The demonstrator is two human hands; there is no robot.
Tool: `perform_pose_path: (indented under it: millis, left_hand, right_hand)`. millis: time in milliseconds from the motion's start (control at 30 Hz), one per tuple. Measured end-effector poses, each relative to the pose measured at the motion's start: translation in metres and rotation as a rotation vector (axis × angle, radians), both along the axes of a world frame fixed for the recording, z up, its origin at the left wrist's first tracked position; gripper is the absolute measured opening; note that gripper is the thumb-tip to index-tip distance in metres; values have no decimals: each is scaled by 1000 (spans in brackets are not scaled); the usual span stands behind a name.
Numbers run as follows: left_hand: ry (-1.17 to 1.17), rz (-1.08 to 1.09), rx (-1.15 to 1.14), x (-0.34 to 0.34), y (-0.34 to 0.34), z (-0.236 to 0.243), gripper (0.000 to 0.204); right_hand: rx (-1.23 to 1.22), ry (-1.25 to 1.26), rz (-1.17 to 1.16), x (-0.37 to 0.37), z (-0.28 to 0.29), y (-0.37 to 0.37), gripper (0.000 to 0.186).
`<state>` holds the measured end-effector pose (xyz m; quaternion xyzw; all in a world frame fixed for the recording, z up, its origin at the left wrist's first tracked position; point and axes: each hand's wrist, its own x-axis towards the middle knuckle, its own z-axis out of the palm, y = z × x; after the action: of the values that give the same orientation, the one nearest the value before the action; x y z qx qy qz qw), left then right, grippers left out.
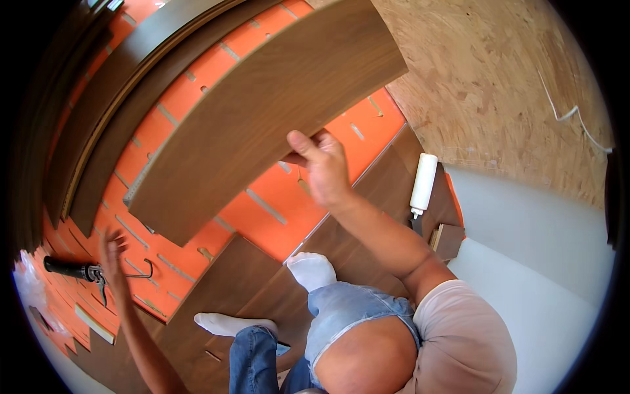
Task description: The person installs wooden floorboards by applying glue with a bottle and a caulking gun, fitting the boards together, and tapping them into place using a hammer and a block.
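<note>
My right hand (323, 172) grips a brown wood-look floor plank (269, 111) by its near long edge, with the thumb on top. The plank slants from lower left to upper right, above an orange slotted underlayment (262, 220). My left hand (114, 262) is off the plank, its fingers apart and slightly blurred. Beside and partly behind that hand lies a black-handled caulking gun (71, 268). Closer to my feet, laid brown planks (230, 279) meet the underlayment along a stepped edge.
Loose planks (141, 62) lie at the upper left. To the right are a white squeeze bottle (424, 184), a short plank offcut (449, 241) and a wood-strand board (499, 79) with a white cord (569, 115). Clear plastic wrap (29, 282) lies at far left.
</note>
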<state>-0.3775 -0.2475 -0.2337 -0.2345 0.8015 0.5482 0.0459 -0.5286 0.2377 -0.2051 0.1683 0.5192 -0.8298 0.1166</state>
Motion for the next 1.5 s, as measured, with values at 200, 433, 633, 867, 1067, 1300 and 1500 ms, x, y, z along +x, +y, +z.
perform_pose_path:
  millis: [200,433,633,867,1067,1300,1500]
  left_hand:
    - [-78,-83,484,-13,158,-12,61]
    - [-267,-231,459,15,228,-6,45]
    - [-275,-285,322,22,239,-17,45]
    - [-294,-249,379,17,241,-22,40]
    - [-300,-174,450,18,250,-12,39]
    - [-339,-136,462,25,256,-31,40]
    - [-251,-186,395,36,262,-38,42]
  right_hand:
    - [30,-118,-38,27,-21,116,37]
    - [203,-283,18,58,-56,187,40]
    - [326,-370,64,59,-78,194,41]
    - [446,-459,106,48,-78,194,51]
    - [517,-498,125,42,-74,193,54]
    - [673,-524,103,40,-85,193,54]
    - [773,-545,194,31,-75,203,54]
